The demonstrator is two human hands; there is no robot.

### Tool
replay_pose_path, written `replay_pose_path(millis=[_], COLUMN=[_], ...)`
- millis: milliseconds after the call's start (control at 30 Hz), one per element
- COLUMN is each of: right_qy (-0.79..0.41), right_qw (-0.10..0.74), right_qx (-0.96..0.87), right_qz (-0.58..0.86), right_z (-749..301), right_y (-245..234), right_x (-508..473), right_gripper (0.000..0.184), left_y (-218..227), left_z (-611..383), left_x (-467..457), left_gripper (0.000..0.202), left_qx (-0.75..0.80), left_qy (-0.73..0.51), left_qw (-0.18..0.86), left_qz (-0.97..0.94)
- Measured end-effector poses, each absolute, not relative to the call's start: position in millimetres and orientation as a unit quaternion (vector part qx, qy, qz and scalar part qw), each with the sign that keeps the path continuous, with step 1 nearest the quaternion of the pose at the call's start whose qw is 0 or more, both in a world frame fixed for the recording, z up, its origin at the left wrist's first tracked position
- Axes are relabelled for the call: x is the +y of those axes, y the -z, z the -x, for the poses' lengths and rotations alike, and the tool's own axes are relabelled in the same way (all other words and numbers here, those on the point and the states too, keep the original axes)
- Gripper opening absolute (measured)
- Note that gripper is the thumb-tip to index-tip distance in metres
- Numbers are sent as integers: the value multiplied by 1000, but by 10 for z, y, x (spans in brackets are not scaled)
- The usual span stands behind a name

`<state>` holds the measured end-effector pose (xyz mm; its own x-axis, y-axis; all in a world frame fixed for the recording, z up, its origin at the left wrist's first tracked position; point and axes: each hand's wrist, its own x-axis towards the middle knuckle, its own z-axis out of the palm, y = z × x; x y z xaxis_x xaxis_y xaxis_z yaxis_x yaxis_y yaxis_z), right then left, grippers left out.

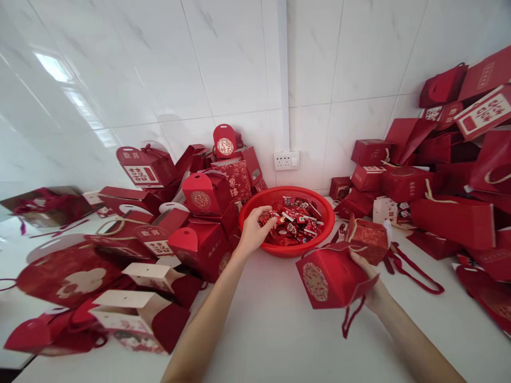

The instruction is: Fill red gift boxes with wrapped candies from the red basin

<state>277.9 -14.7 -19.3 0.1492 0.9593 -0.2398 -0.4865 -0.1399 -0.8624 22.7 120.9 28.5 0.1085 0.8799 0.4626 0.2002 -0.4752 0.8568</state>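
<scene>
My left hand reaches over the near rim of a round red plastic basket and closes on red-wrapped sweets piled inside it. My right hand grips a small red gift box with a round gold emblem on its side. The box is tilted, held just above the white table in front of the basket. A red cord loop hangs from the box.
Heaps of red gift boxes and bags crowd the table's left side, and more red bags are stacked at the right against the tiled wall. A white wall socket sits behind the basket. Another small red box lies beside the basket.
</scene>
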Motion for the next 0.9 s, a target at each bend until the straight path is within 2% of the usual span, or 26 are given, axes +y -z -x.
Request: replay_pose_path(millis=[167,333,500,667,733,800,900], right_qy=[-616,-617,-602,-573,-525,-418,-265], right_qw=[548,472,452,429,436,470,524], right_qx=[-379,-463,-490,-539,-568,-605,-668], right_qz=[421,427,440,444,461,488,457], right_z=[-2618,-2461,-2318,-2311,-2333,-2359,-2388], right_y=[150,158,253,376,383,350,240], right_x=[-118,-45,16,2,-18,-50,-121], right_gripper=[45,49,53,52,47,39,20], left_y=[-409,-391,-159,33,58,59,48], left_z=[-313,-249,-141,-144,-151,-158,-180], left_x=[556,28,74,141,121,91,48], left_gripper=[17,21,20,24,34,45,48], left_qx=[269,200,270,343,355,366,374], left_qy=[-496,-406,-421,-444,-412,-381,-358], left_qw=[282,287,279,325,348,368,378], left_qz=[-776,-844,-820,-761,-764,-766,-768])
